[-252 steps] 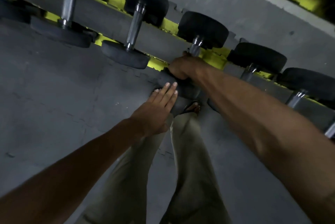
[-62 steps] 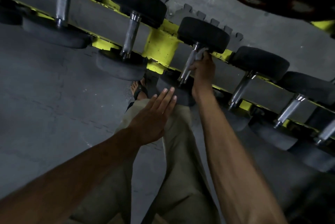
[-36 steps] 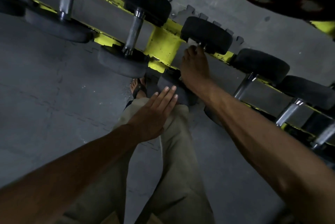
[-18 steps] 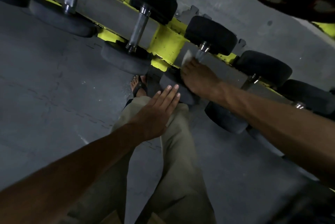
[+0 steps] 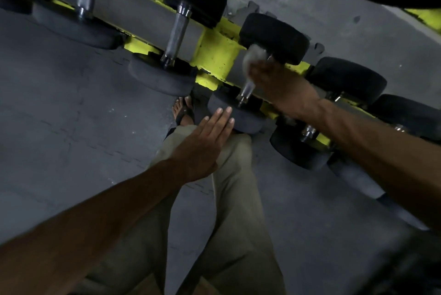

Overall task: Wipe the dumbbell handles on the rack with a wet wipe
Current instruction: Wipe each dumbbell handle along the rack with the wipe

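Right hand [image 5: 278, 82] clenched around wet wipe [image 5: 253, 57] on dumbbell handle [image 5: 248, 88], left hand [image 5: 205, 144] flat, released: risks skipping the bare stretch below the grip.

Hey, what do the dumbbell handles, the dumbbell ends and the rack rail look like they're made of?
Dumbbell handles: shiny silver bars with bright glints, probably chromed or polished steel.
Dumbbell ends: matte black with no glare, seemingly rubber-coated; what is underneath cannot be told.
Rack rail: flat, dull grey surface with a chipped yellow-painted bracket, likely painted metal.
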